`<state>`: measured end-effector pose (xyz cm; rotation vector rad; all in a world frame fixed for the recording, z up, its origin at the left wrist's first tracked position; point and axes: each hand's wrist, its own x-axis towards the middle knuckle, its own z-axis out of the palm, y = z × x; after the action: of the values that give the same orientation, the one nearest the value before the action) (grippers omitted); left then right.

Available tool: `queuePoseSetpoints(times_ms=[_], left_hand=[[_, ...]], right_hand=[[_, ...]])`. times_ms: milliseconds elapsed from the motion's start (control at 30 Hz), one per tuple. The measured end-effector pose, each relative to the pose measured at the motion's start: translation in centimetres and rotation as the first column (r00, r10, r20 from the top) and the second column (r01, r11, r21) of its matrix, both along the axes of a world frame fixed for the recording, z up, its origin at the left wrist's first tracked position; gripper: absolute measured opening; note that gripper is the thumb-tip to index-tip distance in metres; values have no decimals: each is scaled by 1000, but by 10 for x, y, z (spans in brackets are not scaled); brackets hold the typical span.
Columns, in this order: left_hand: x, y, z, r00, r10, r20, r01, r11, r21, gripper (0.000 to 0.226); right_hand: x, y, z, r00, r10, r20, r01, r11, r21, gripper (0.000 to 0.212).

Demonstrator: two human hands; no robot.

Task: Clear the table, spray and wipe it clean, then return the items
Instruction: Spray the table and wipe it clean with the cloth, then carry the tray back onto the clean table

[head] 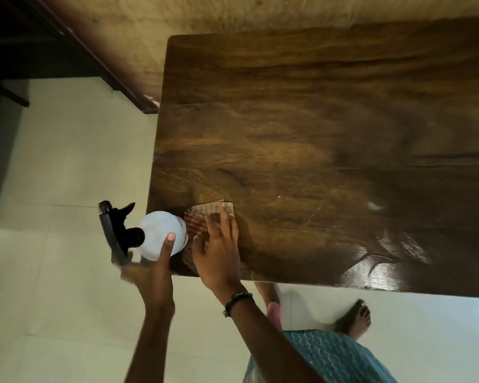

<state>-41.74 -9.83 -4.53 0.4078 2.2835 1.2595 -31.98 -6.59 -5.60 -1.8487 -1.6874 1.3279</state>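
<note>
Both hands are busy. Left hand (150, 272) holds the white spray bottle (163, 235) by the table's (315, 120) corner. Right hand (219, 252) lies flat, fingers spread, on the checked cloth (198, 217), pressing it on the table just beside the bottle. A wet patch (385, 258) shines to the right.

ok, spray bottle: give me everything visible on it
The spray bottle has a white, translucent-looking plastic body and a black trigger head whose nozzle points up-left, away from the table. It is seen from above, at the table's near-left corner. The left hand grips it, thumb across the body. The checked cloth lies right beside it; contact unclear. Fill level not visible.
</note>
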Motion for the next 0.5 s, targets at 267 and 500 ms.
queuePoseSetpoints(times_ms=[267,500], left_hand=[[192,-5,7,995,-96,41,93,992,84,26],[375,60,29,903,-420,96,409,905,114,22]], right_hand=[[161,17,12,978,-203,-49,207,975,84,30],[375,25,21,914,-405,-12,401,900,170,22]])
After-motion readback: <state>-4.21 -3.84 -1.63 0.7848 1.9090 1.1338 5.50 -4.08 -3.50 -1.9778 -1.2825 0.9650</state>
